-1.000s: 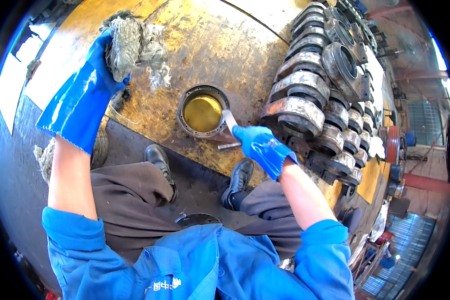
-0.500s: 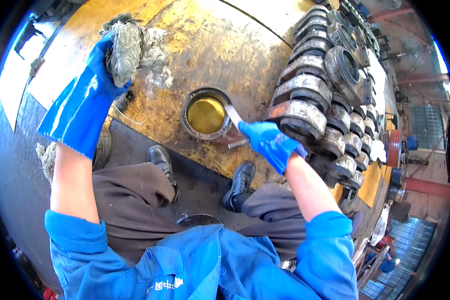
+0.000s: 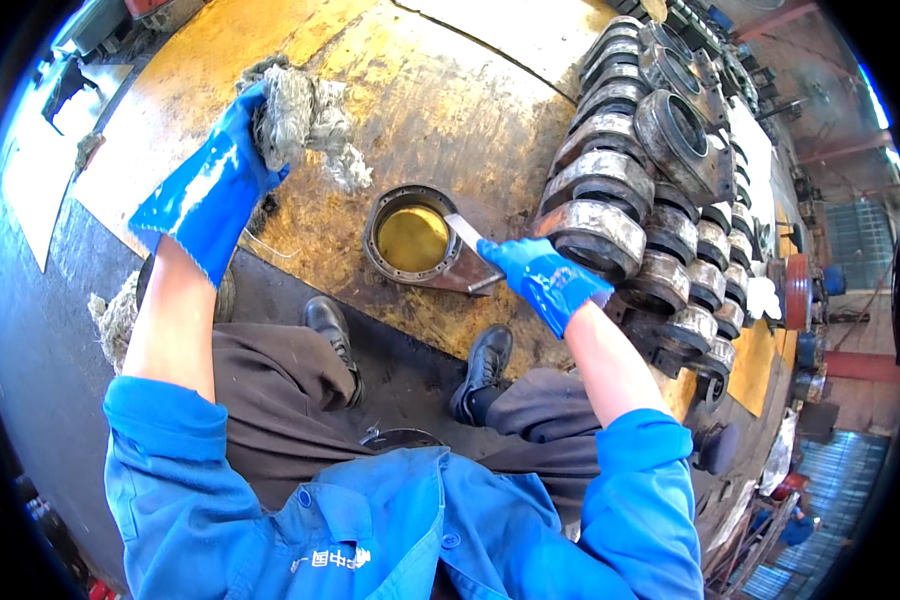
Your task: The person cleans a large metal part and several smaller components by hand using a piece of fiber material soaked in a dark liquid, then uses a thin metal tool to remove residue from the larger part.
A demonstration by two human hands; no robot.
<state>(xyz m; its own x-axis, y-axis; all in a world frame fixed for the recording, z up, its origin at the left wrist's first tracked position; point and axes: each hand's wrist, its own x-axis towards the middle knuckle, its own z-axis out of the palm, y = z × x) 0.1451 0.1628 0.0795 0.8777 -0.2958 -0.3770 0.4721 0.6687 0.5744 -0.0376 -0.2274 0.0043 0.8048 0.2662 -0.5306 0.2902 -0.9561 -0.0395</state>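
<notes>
The right hand (image 3: pixel 545 280) has its grip closed around a flat scraper (image 3: pixel 461 231) at the ring-shaped metal housing (image 3: pixel 422 273) on the stained yellow surface (image 3: pixel 470 120), the left hand (image 3: pixel 228 165) clutches cotton waste (image 3: pixel 286 115), and scraping seems in hand, probably needing steady rim-following strokes next.

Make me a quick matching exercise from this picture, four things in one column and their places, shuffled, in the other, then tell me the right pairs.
Column one
1. Grey fibre bundle
2. Flat metal blade
3. Ring-ended metal part
4. Stacked metal housings

Column two
A. In rows, beyond the right hand toward the picture's right side
B. Lying on the yellow surface, between the two gloved hands
C. Held by the left hand
D. Sticking out from the right hand's grip

Right pairs: 1-C, 2-D, 3-B, 4-A
</notes>
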